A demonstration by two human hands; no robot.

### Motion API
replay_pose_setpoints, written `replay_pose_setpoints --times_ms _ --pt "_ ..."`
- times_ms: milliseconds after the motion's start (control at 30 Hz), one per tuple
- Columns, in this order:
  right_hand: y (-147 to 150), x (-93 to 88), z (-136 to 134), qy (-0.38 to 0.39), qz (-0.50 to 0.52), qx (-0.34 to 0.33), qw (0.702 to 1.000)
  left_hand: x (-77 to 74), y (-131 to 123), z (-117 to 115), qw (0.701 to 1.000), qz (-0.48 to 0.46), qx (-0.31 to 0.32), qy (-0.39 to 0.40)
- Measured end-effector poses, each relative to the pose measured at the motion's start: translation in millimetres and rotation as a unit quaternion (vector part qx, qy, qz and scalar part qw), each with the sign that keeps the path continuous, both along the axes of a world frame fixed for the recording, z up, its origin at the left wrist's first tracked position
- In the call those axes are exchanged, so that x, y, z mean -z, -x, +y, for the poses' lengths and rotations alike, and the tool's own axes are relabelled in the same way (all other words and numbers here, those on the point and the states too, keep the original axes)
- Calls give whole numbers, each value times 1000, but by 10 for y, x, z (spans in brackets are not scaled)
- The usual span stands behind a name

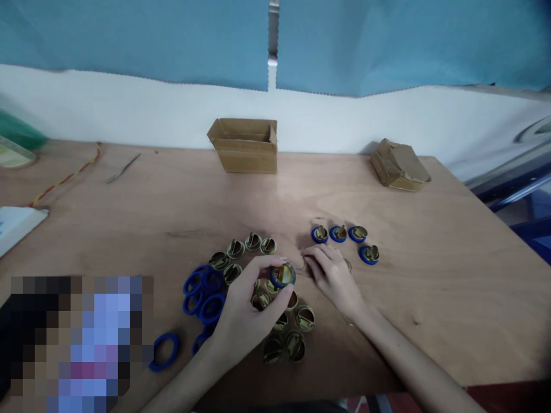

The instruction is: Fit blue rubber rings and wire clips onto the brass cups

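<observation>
My left hand (247, 307) pinches a brass disc with a blue ring around it (283, 275), held just above a heap of bare brass discs (284, 330). My right hand (333, 278) lies on the wooden table (129, 229) right beside that piece, fingers bent and pressing on small thin wire rings that I can barely make out. Loose blue rings (204, 292) lie left of my left hand. Several brass discs fitted with blue rings (344, 238) sit in a row beyond my right hand.
An open cardboard box (245, 144) stands at the back centre and a flattened packet (400, 165) at the back right. Another blue ring (165, 350) lies near the front left. A red-yellow cord (69, 178), a white object (17, 226) and tweezers (123, 168) lie at the left.
</observation>
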State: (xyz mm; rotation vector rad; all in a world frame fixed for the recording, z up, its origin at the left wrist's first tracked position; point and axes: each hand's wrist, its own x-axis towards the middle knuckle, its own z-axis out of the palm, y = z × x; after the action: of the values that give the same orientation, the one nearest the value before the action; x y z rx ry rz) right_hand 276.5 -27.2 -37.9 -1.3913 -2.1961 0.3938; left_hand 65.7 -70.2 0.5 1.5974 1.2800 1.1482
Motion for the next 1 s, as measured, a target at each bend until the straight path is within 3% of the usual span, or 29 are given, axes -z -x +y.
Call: replay_pose_setpoints --times_ms 333,767,1000 --pt "30 -28 -36 10 -70 13 997 -35 41 15 1000 -4 -10 -7" --pt "57 -35 -28 35 -33 4 999 -38 18 -12 1000 10 4 -5" --pt "94 -92 -56 21 -45 -49 998 -12 11 -3 1000 8 3 -12"
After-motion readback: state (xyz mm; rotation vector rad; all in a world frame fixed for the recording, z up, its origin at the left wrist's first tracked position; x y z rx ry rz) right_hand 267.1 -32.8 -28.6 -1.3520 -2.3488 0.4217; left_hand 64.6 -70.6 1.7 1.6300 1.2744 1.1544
